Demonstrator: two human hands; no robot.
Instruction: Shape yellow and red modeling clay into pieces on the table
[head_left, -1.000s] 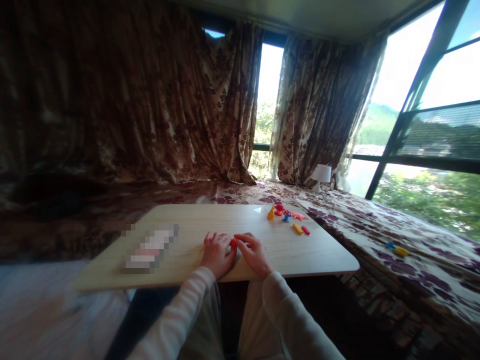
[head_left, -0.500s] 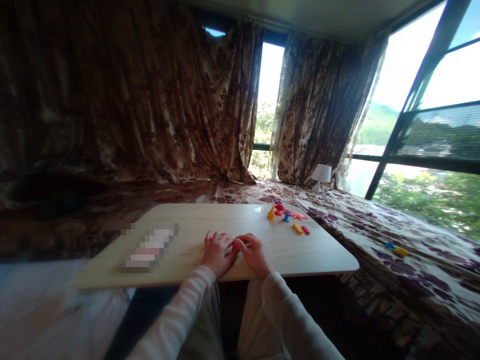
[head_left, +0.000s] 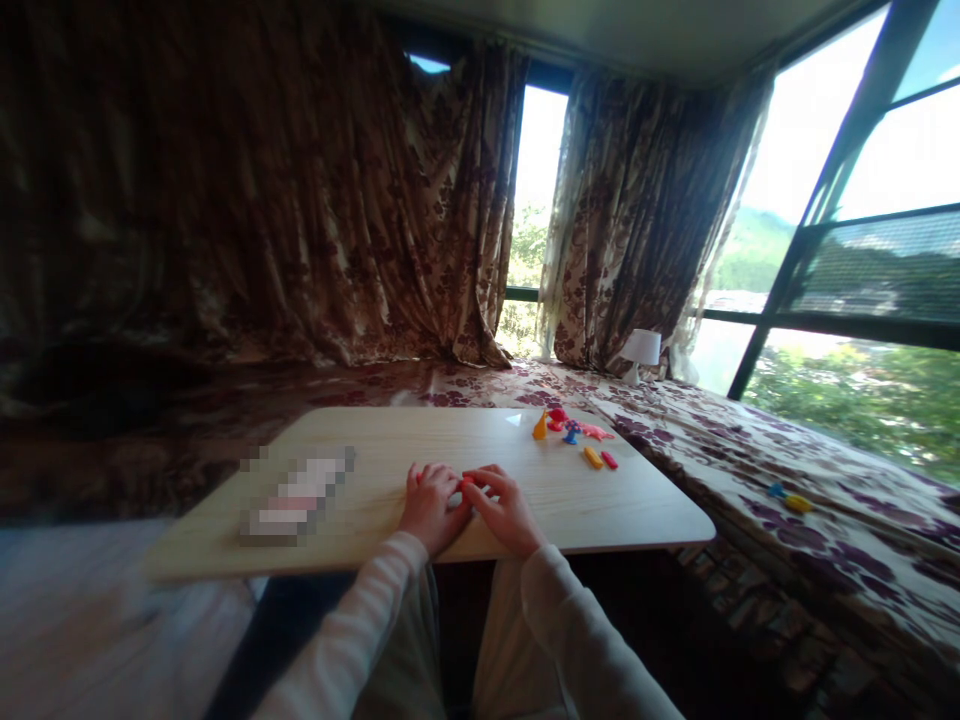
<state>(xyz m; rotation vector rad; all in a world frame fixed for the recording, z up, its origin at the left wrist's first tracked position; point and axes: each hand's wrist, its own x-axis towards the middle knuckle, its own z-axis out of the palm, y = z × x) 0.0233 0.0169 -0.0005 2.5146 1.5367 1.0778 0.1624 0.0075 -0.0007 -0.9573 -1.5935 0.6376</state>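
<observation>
Between my two hands, over the near middle of the table, is a small red lump [head_left: 466, 482] that looks like modelling clay, mostly covered by fingers. My left hand [head_left: 433, 508] has its fingers curled round the lump's left side. From the right, my right hand [head_left: 504, 505] pinches the same lump with thumb and fingertips. A small pale patch shows beneath it; I cannot tell what that is. Farther off, at the table's back right, stand a yellow cone-like piece [head_left: 540, 426] and a blue figure [head_left: 571, 432]. Yellow [head_left: 593, 457] and pink bars [head_left: 609, 460] lie nearer.
A blurred-out flat object [head_left: 296, 500] lies on the left of the pale wooden table [head_left: 390, 435]. Red pieces [head_left: 596, 432] rest at its far right. Beyond, a flowered cover holds a white lamp [head_left: 640, 350] and a yellow-and-blue item [head_left: 796, 503].
My right fingers have lifted and spread slightly, so more of the red lump shows. Both hands stay at the same spot over the table.
</observation>
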